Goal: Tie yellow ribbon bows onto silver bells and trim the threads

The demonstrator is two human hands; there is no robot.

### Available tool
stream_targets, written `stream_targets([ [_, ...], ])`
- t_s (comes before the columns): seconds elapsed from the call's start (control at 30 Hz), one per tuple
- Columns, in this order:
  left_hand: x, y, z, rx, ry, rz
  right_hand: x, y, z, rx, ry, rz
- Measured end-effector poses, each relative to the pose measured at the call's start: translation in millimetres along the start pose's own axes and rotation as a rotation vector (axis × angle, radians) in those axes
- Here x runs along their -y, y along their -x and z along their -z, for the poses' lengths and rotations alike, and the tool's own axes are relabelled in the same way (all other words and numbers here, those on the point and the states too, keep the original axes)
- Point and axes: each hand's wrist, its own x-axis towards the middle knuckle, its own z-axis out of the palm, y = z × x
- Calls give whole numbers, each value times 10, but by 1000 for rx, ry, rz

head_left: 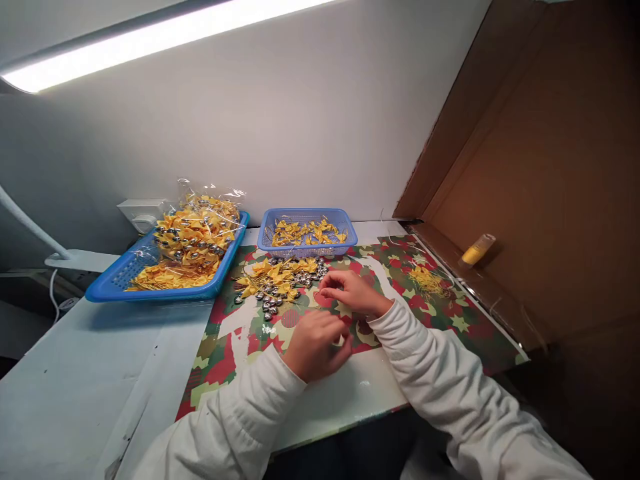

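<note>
Both my hands' grips pinch something small, hidden by fingers: left hand (320, 343), right hand (350, 291), beside loose yellow ribbon bows (273, 272) and silver bells (273, 298) on the tabletop; light, soft, best pinched at the knot.

Looks like a small craft assembly bench: strip light (165, 37) overhead, trays of yellow bows (187, 250) beyond the hands, cardboard wall (540, 167) off to the right.

yellow spool (477, 250) rests against cardboard wall (550, 167); white socket (140, 212) behind.
</note>
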Motion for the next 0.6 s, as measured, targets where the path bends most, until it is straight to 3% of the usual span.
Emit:
stream_targets([
  [0.13, 120, -56, 57, -344, 2, 357, -1, 5, 50, -32, -238, -18],
  [0.27, 204, -102, 63, -216, 505, 700, 47, 16, 64, -50, -431, -19],
  [0.4, 232, -132, 97, -197, 680, 793, 19, 7, 147, -167, -459, -48],
  [0.6, 342, -197, 274, -369, 800, 841, -269, -1, 459, -321, -381, -111],
])
